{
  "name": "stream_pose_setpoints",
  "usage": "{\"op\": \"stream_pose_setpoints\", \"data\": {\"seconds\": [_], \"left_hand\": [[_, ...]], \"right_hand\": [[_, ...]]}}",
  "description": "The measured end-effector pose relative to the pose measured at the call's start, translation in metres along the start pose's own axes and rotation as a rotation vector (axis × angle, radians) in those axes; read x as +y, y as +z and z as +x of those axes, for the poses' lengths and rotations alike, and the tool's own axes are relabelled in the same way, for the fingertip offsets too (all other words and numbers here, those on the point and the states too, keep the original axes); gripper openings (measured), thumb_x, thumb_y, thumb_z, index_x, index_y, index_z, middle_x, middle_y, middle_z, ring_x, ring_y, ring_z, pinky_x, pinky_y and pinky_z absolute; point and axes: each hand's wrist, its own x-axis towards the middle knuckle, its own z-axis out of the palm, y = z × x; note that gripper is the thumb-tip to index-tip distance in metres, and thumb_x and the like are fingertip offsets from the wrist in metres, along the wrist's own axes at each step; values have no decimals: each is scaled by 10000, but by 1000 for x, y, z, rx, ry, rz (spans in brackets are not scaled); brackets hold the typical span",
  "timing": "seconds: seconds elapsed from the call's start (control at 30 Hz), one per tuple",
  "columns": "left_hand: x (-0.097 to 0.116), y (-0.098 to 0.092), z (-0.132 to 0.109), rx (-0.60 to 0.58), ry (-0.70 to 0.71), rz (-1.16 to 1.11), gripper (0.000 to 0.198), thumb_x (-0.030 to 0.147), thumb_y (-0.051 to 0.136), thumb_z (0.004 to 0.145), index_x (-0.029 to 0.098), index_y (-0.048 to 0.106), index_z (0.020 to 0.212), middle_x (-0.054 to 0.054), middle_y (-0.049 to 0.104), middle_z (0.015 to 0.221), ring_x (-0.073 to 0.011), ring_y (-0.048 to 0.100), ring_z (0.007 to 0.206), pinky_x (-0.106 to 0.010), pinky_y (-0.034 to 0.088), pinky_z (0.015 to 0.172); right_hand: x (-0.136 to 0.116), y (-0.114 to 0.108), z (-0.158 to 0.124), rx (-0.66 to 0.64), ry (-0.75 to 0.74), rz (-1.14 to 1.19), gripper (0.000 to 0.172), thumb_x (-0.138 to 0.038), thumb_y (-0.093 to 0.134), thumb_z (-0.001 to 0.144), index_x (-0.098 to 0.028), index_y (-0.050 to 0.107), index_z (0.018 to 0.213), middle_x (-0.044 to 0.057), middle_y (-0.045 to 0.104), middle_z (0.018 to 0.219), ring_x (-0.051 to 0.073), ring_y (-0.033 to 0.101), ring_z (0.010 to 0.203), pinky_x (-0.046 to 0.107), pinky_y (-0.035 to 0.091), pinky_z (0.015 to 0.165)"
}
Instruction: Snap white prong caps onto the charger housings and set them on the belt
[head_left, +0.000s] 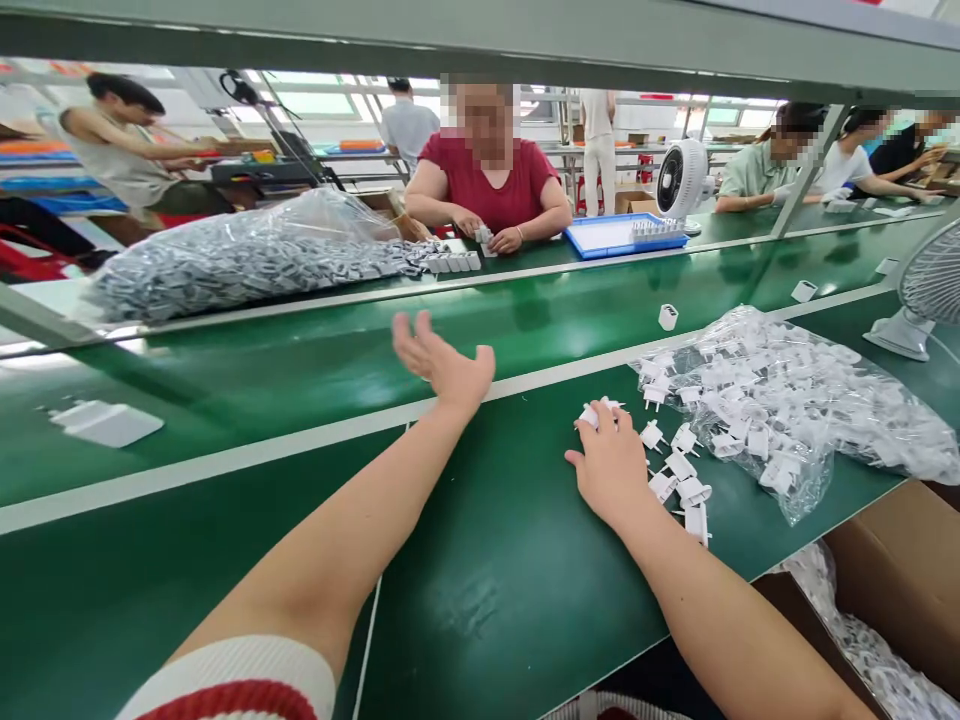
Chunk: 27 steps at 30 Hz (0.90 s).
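My left hand [450,375] is held out over the green conveyor belt, fingers spread and slightly blurred, with nothing in it. Palm down at the near worktable [480,590], my right hand [611,460] reaches over white plug pieces [588,415]. Its fingertips touch or cover them, while the thumb stands apart. Beside that hand lie several loose white plug pieces with pins [681,465]. They spill from a clear plastic bag [795,400] full of similar pieces on the right.
A white charger with pins [112,423] lies on the belt [300,385] at left; white charger bodies [667,317] sit farther right. Across it, a person in red [495,190] handles small white parts beside a large bag [247,255] and blue tray [626,236]. A fan [926,280] stands right, above an open carton [892,580].
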Motion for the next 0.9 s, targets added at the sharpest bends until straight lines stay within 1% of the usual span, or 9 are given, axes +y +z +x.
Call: {"op": "stream_pose_setpoints", "data": {"seconds": [0.07,0.13,0.27,0.37,0.53,0.63,0.73,0.8,0.9], "left_hand": [[25,18,-3,-55,93,-79,695,146,673,835,144,439,1490,-181,344,1641,-340,258,1570,-542,184,1320],[54,44,-3,-254,176,-169,642,164,671,832,145,484,1446,-172,401,1614,-320,285,1563,-513,177,1328],[107,114,5,-583,169,-214,633,304,764,842,125,548,1410,-189,602,1443,-324,545,1390,-450,444,1189],[136,161,12,-682,153,-214,734,336,851,804,104,544,1428,-224,587,1449,-348,574,1357,-470,490,1142],[150,202,19,-736,184,-261,389,368,669,996,178,623,1333,-120,610,1393,-274,628,1233,-501,555,1051],[141,205,19,-761,162,-310,304,363,640,1017,187,654,1265,-104,659,1284,-227,666,1113,-436,590,979],[128,191,18,-728,117,-378,280,335,666,1000,172,655,1227,-94,675,1222,-217,671,1074,-423,594,955],[117,170,16,-674,78,-429,347,292,748,935,145,625,1224,-106,680,1193,-215,673,1067,-408,582,964],[93,116,4,-592,31,-502,469,224,817,844,126,561,1224,-142,685,1194,-201,679,1064,-364,556,978]], "right_hand": [[-5,-4,-3,-14,-28,28,233,-239,655,979,-170,707,1195,156,575,1443,327,530,1276,417,548,938],[-9,-7,-6,-32,-43,37,158,-176,690,936,-174,713,1092,139,634,1286,284,571,1148,366,560,836],[-14,-7,-10,-48,-93,43,258,-111,676,899,-183,690,1146,129,631,1227,279,571,1084,363,557,778],[-15,-3,-12,-69,-143,4,297,-101,618,914,-187,692,1188,142,618,1257,305,564,1104,395,560,792],[-12,4,-13,-99,-255,-96,407,-142,623,882,-143,663,1287,178,625,1246,360,541,1120,454,548,818],[-10,7,-15,-67,-296,-74,435,-171,641,882,-142,652,1316,175,630,1236,361,531,1132,451,543,828],[-7,12,-17,27,-268,-66,369,-141,641,901,-130,676,1268,173,631,1247,334,536,1122,412,537,826],[-4,14,-16,81,-251,-81,328,-101,659,886,-143,704,1208,162,639,1238,316,546,1084,389,523,796],[0,13,-13,161,-258,-55,215,-112,641,929,-179,743,1105,130,677,1143,288,559,1018,381,493,784]]}}
